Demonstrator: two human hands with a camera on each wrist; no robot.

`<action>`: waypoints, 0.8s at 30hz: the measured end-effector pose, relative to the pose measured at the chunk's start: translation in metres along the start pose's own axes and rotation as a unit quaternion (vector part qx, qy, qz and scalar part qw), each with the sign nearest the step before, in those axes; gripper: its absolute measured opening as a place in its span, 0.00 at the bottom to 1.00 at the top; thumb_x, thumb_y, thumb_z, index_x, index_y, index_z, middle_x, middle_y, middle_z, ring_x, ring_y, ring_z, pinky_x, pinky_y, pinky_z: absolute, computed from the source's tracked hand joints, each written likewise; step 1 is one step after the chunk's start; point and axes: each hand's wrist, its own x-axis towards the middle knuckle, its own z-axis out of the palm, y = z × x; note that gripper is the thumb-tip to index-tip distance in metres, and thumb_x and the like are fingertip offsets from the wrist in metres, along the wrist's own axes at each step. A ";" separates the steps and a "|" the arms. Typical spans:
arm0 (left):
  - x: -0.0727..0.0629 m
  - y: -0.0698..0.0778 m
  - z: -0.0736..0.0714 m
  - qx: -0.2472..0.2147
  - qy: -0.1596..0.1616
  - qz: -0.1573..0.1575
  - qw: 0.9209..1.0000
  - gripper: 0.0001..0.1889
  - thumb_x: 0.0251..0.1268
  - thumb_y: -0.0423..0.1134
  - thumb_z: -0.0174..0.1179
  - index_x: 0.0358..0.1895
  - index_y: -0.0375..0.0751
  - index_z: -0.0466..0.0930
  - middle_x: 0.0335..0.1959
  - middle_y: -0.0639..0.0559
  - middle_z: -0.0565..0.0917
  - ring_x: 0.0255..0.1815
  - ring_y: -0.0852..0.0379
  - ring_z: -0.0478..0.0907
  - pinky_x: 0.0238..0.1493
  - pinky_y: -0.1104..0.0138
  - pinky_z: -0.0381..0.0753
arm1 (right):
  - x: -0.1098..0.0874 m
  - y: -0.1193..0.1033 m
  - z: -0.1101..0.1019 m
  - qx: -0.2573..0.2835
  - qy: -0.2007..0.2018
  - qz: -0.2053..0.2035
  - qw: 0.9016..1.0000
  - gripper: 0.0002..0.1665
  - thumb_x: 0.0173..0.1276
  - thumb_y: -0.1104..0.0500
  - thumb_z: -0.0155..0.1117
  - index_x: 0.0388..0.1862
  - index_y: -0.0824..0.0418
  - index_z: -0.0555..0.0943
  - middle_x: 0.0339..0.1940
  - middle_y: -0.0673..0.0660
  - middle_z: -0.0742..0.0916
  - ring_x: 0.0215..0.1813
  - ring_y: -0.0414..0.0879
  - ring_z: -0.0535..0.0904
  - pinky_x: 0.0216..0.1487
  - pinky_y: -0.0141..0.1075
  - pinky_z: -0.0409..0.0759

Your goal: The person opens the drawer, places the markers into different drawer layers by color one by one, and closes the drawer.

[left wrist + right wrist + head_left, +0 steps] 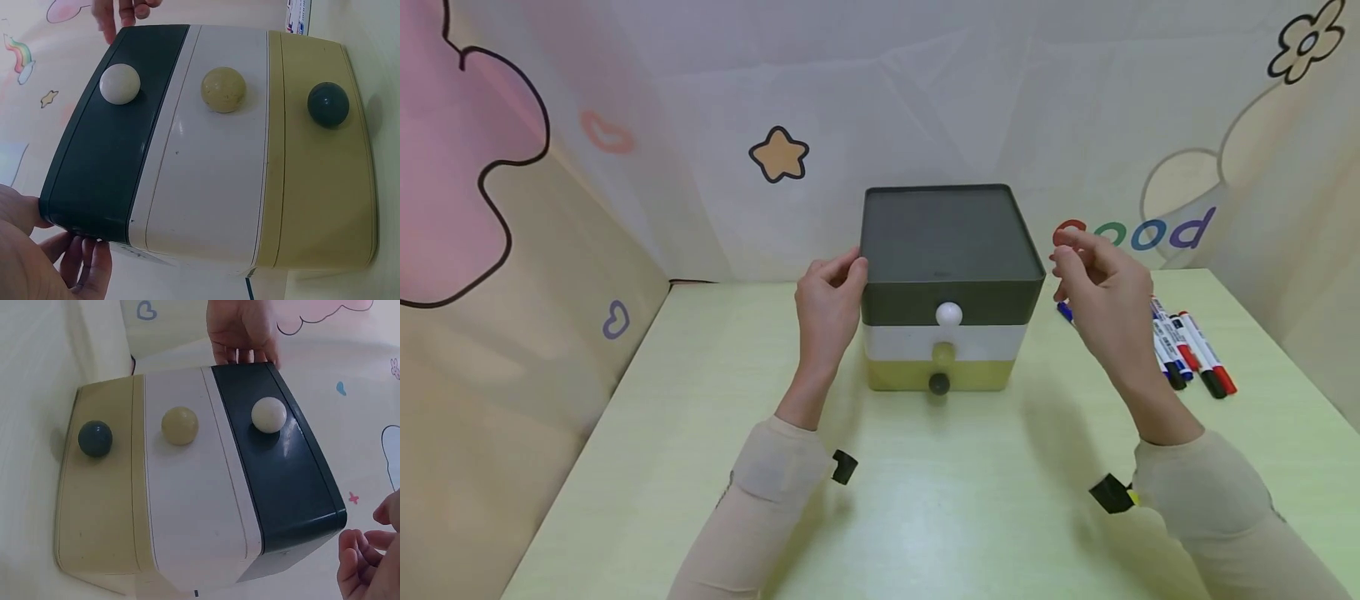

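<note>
three-drawer box (951, 292): upright on surface (955, 517) | left hand grip (829, 312): thumb and fingers pinching box's upper left edge | right hand grip (1108, 296): released, fingers loosely bent just beside box's right side | whiteboard markers (1202, 343): on surface, right of box
</note>
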 end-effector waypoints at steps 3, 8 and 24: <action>0.000 0.000 0.000 0.001 -0.001 0.000 1.000 0.17 0.74 0.41 0.62 0.59 0.37 0.87 0.42 0.45 0.82 0.44 0.52 0.78 0.43 0.65 0.79 | -0.005 -0.005 0.000 -0.008 0.012 -0.017 1.000 0.22 0.80 0.51 0.58 0.64 0.60 0.83 0.37 0.47 0.85 0.30 0.39 0.79 0.29 0.24 0.76; -0.001 0.000 0.001 0.000 -0.001 -0.001 1.000 0.17 0.74 0.42 0.62 0.59 0.38 0.87 0.44 0.45 0.83 0.45 0.52 0.79 0.45 0.64 0.79 | -0.014 -0.010 -0.001 -0.018 0.004 -0.031 0.999 0.20 0.80 0.51 0.58 0.61 0.60 0.84 0.36 0.47 0.86 0.30 0.41 0.79 0.26 0.26 0.73; 0.001 -0.001 0.000 0.001 -0.002 -0.004 1.000 0.17 0.74 0.42 0.61 0.58 0.37 0.87 0.45 0.47 0.84 0.46 0.53 0.79 0.46 0.64 0.79 | -0.042 -0.014 0.033 -0.007 -0.084 -0.073 0.994 0.13 0.78 0.58 0.63 0.54 0.63 0.86 0.36 0.59 0.88 0.30 0.50 0.81 0.30 0.26 0.77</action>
